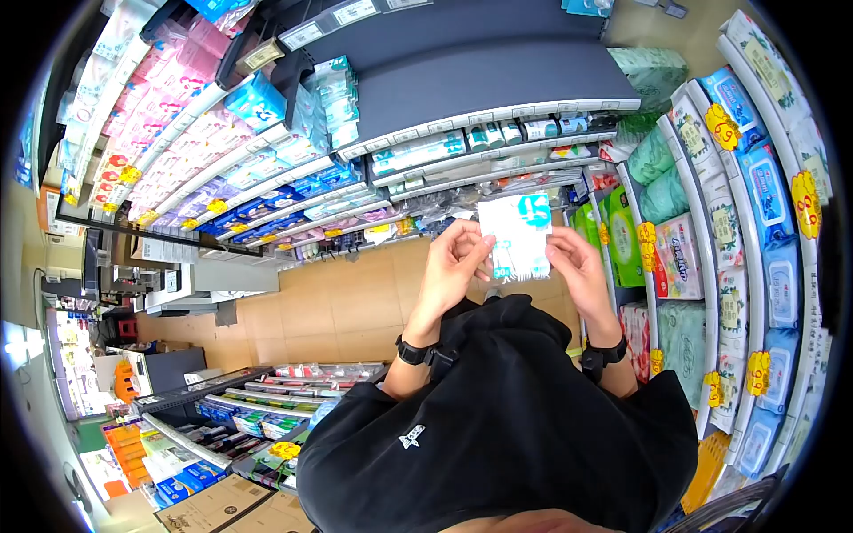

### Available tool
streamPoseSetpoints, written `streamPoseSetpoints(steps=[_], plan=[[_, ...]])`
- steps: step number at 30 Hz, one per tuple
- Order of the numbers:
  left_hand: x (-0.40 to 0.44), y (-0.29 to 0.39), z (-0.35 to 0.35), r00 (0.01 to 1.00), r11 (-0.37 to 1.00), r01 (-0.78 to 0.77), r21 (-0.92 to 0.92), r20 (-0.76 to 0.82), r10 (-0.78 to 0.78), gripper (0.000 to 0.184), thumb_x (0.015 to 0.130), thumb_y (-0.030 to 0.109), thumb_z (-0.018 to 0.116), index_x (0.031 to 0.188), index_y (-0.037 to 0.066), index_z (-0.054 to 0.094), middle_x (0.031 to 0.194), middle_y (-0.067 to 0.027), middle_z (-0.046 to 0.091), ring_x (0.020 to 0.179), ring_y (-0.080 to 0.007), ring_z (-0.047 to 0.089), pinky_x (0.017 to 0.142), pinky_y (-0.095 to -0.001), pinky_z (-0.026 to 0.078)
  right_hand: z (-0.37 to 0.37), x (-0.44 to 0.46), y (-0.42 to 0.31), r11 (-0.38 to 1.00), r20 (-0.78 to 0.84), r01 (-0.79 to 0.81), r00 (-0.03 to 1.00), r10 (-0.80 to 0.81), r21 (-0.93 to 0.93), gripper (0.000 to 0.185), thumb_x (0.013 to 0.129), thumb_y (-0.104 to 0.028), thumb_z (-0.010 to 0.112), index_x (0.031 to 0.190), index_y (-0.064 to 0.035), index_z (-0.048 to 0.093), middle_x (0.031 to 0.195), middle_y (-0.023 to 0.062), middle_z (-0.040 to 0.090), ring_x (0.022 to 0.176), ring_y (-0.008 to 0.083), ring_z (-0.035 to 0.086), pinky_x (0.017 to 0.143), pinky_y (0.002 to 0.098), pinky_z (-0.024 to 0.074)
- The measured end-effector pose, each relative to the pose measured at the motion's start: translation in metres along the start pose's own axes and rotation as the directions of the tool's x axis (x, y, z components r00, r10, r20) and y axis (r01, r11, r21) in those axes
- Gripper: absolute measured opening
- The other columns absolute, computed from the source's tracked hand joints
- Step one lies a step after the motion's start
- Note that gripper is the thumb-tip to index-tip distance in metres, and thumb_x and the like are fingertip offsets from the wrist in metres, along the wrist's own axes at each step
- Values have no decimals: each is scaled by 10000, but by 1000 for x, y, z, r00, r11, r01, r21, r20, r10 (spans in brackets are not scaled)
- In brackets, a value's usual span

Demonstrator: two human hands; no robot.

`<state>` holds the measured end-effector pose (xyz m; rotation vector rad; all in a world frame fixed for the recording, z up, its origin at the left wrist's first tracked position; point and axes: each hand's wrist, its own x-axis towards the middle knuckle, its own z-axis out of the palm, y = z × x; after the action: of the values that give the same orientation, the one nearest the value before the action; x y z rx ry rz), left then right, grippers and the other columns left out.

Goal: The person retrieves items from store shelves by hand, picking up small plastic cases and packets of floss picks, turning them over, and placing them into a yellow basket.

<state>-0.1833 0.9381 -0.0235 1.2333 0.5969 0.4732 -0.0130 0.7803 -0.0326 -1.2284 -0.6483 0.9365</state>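
Both of my hands hold up a small white packet (pixel 517 238) with teal print, in front of my chest and facing me. My left hand (pixel 455 259) pinches its left edge between thumb and fingers. At the opposite edge, my right hand (pixel 577 264) grips the packet with the thumb on the near face. The packet is bright with glare, so its contents and most of its lettering cannot be read. Thin white strands or sticks show along its lower edge.
Ahead stands a dark shelf (pixel 480 75) with teal packs (pixel 338 102) at its left end. Pink packages (pixel 169 80) fill the left shelves. To the right are wipes packs (pixel 766 191) with yellow price tags (pixel 807 202). A tiled floor (pixel 329 298) and cardboard boxes (pixel 209 506) lie at left.
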Motion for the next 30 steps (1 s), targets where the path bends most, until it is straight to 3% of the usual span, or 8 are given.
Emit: streamPoseSetpoints(steps=[13, 22, 30], plan=[[-14, 1, -7, 997, 998, -66, -12, -49, 66, 113, 976, 108, 675, 1008, 41, 590, 821, -28, 672, 649, -84, 649, 534, -218, 535, 16, -10, -9, 998, 42, 17, 999, -14, -58, 298, 979, -71, 641, 1257, 24, 590, 1099, 52, 662, 1020, 102, 617, 850, 245, 490], [-42, 7, 4, 999, 999, -48, 10, -11, 48, 156, 973, 141, 688, 1024, 25, 597, 801, -29, 669, 681, -85, 655, 556, -232, 545, 17, -42, -12, 997, -34, -20, 999, 17, -76, 287, 963, -78, 665, 1232, 2, 607, 1090, 47, 668, 1013, 99, 616, 866, 248, 479], [-83, 5, 15, 998, 998, -43, 35, 37, 42, 174, 968, 146, 696, 1044, 17, 607, 801, -24, 668, 685, -82, 654, 547, -225, 535, 18, -92, -4, 998, -37, 55, 998, -57, -38, 293, 982, -54, 621, 1257, 46, 596, 1065, 79, 699, 881, 94, 633, 753, 248, 506]])
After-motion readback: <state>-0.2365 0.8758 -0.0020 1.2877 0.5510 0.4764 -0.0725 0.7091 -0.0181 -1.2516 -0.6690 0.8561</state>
